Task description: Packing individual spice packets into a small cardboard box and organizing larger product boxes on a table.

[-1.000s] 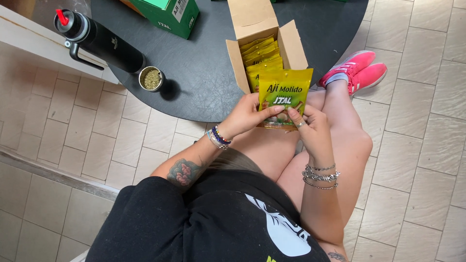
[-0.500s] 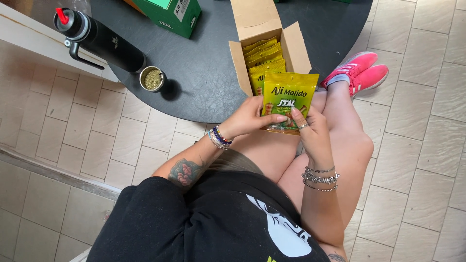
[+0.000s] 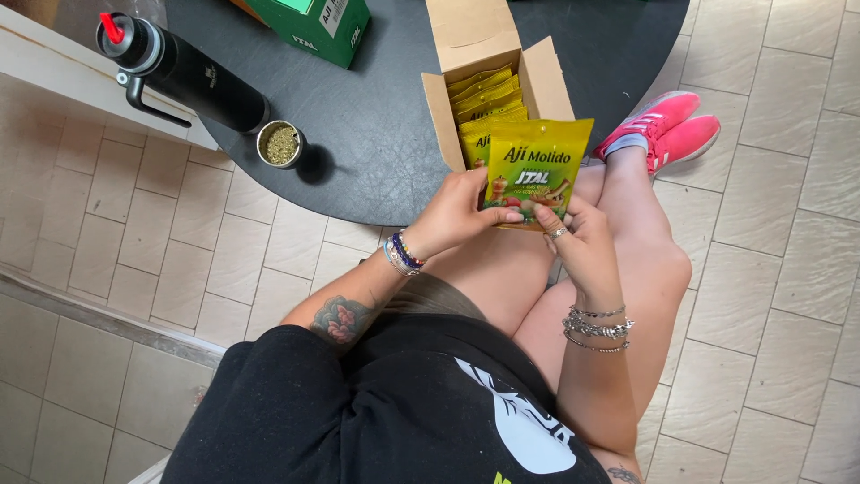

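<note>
Beside the round dark table [image 3: 376, 170], my left hand [image 3: 452, 215] and right hand [image 3: 582, 246] are gripping a yellow-green spice packet [image 3: 536, 166] above the open cardboard box [image 3: 488, 67].

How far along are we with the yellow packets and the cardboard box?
Done: the cardboard box stands open on the dark round table. In hand: the left hand and right hand hold one yellow packet in front of it. Left: a row of packets sits upright inside the box.
</note>
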